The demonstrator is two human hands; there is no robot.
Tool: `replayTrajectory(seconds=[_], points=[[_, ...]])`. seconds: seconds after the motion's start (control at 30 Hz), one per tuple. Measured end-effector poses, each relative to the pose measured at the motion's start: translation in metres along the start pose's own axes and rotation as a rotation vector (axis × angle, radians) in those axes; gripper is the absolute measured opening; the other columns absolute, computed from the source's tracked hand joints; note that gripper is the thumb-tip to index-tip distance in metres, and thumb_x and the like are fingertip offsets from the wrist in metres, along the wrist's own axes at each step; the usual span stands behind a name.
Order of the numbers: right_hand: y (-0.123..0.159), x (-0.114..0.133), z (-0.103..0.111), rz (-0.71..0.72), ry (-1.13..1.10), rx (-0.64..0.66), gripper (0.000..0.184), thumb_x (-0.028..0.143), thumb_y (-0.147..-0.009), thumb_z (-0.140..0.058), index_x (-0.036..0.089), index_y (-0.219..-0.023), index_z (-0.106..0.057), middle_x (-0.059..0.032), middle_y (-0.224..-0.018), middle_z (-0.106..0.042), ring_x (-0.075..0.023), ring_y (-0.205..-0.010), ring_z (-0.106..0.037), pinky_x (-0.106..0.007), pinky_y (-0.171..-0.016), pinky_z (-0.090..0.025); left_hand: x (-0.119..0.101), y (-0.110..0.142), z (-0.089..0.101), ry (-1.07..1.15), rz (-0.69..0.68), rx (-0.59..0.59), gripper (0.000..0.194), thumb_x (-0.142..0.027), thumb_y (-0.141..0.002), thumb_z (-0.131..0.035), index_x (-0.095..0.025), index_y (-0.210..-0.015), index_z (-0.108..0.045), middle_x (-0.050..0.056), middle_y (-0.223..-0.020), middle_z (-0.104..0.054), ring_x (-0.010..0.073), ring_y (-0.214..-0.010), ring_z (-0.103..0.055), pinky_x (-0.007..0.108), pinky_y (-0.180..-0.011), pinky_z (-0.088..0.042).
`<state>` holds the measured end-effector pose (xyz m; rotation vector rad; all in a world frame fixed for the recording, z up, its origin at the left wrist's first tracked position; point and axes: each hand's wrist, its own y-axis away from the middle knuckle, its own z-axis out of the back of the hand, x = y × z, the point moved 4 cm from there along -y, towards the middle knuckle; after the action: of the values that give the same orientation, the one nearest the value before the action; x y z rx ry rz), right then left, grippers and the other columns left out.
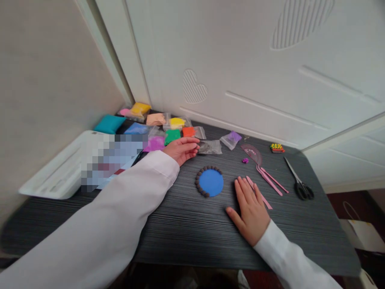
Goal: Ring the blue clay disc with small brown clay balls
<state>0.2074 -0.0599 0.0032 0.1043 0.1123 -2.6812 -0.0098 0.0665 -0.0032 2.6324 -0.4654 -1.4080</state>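
My left hand (183, 150) is reached out over the back of the table, its fingers curled into a pinch. Its fingertips are at the left end of a clear plastic bag (212, 147) with something dark grey in it; whether they grip the bag or a small piece is hidden. In front of it lies a blue disc (213, 182), with dark clay balls (198, 176) set along its left and top edge. My right hand (249, 208) lies flat on the tabletop, fingers stretched out, right of the disc. A pink modelling tool (264, 199) lies partly under those fingers.
Bags of coloured clay, including a green one (172, 137) and a purple one (235, 137), line the back. A white tray (54, 176) stands left. Right are pink tools (272, 182), a clear protractor (252, 154), a purple lump (245, 160), black-handled scissors (302, 189) and a colourful small piece (277, 148).
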Motion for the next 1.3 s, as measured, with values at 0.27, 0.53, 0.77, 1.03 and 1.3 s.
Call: replayTrajectory(seconds=[0.27, 0.53, 0.77, 1.03, 1.3], points=[[-0.012, -0.004, 0.001, -0.059, -0.018, -0.026, 0.07, 0.051, -0.081, -0.029, 0.005, -0.132, -0.02, -0.0145, -0.139, -0.022, -0.0251, -0.129, -0.016, -0.049, -0.104, -0.013, -0.001, 0.001, 0.001, 0.013, -0.01, -0.021, 0.015, -0.005, -0.064, -0.057, -0.011, -0.078, -0.061, 0.004, -0.061, -0.063, 0.0072, -0.052, -0.057, 0.018, -0.052, -0.047], [-0.009, 0.008, 0.004, -0.013, -0.058, 0.011, 0.073, 0.056, -0.078, -0.029, 0.009, -0.133, -0.021, -0.0112, -0.14, -0.022, -0.024, -0.129, -0.015, -0.048, -0.104, -0.012, -0.002, 0.001, -0.001, -0.01, 0.005, -0.026, 0.018, -0.003, -0.062, -0.057, -0.011, -0.078, -0.062, 0.004, -0.063, -0.064, 0.0083, -0.054, -0.059, 0.018, -0.054, -0.048], [-0.007, -0.006, 0.001, -0.066, -0.006, -0.025, 0.071, 0.052, -0.08, -0.031, 0.005, -0.132, -0.021, -0.0152, -0.138, -0.024, -0.0261, -0.129, -0.017, -0.05, -0.103, -0.014, 0.0, 0.002, -0.001, -0.015, 0.022, -0.021, 0.02, -0.003, -0.061, -0.059, -0.011, -0.079, -0.061, 0.003, -0.065, -0.064, 0.0077, -0.056, -0.059, 0.018, -0.056, -0.048], [-0.014, -0.005, 0.002, -0.091, -0.002, -0.028, 0.07, 0.053, -0.081, -0.027, 0.006, -0.132, -0.021, -0.0138, -0.139, -0.022, -0.0245, -0.129, -0.017, -0.048, -0.104, -0.011, 0.0, 0.001, -0.001, -0.004, -0.016, 0.013, 0.022, -0.001, -0.06, -0.057, -0.011, -0.08, -0.061, 0.002, -0.065, -0.064, 0.0078, -0.058, -0.059, 0.019, -0.058, -0.047], [-0.009, 0.012, 0.001, -0.005, -0.017, 0.021, 0.073, 0.056, -0.079, -0.028, 0.008, -0.133, -0.019, -0.011, -0.14, -0.02, -0.0239, -0.129, -0.015, -0.048, -0.104, -0.011, 0.0, 0.001, -0.002, -0.021, -0.009, 0.019, 0.021, -0.001, -0.06, -0.056, -0.011, -0.078, -0.061, 0.002, -0.064, -0.063, 0.0078, -0.056, -0.058, 0.02, -0.058, -0.046]])
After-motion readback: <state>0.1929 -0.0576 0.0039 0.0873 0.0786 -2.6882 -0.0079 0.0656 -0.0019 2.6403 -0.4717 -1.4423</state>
